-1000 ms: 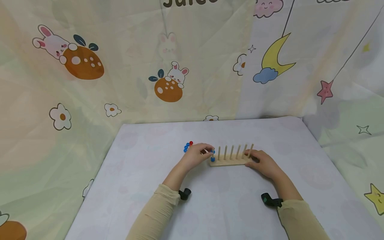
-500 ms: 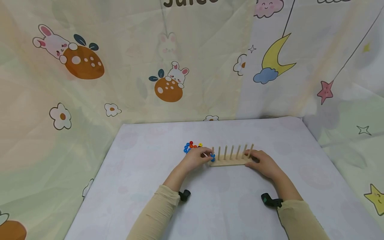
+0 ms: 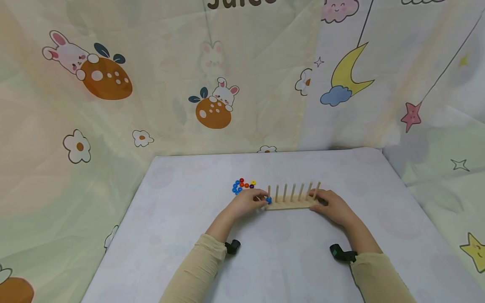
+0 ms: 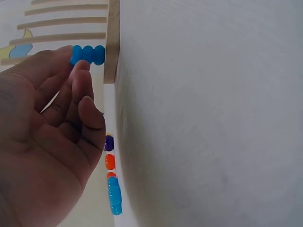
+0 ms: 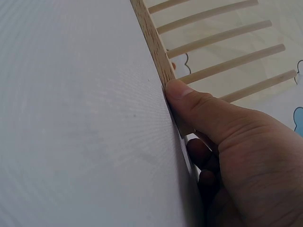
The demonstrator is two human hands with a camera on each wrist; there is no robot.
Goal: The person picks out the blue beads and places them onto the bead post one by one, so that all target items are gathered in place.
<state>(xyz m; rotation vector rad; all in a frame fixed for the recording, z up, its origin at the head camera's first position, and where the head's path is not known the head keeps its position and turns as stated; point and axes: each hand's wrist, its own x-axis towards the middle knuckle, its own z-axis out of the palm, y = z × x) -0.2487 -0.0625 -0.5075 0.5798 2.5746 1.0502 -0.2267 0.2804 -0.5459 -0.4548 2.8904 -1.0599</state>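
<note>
A wooden peg rack (image 3: 289,205) with several upright pegs stands on the table. In the left wrist view, three blue beads (image 4: 88,55) sit stacked on its end peg, down against the base. My left hand (image 3: 246,203) is right beside this stack, its fingertips touching or almost touching the outermost bead. Those fingers look loosely bent, and the beads show largely uncovered. At the rack's other end, my right hand (image 3: 335,206) grips the base, the thumb (image 5: 180,90) along its near edge and the other fingers behind, partly hidden.
Beyond my left hand lies a group of loose beads: several blue beads (image 3: 235,186), some red and orange beads (image 3: 246,185), a yellow bead (image 3: 253,182) and a dark purple bead (image 3: 251,186). A printed cloth (image 3: 159,105) hangs behind the white table (image 3: 288,261).
A blue bead has slid down the end peg onto the stack. My left hand has lowered with it and drawn slightly left, uncovering more loose beads. The right hand stays put.
</note>
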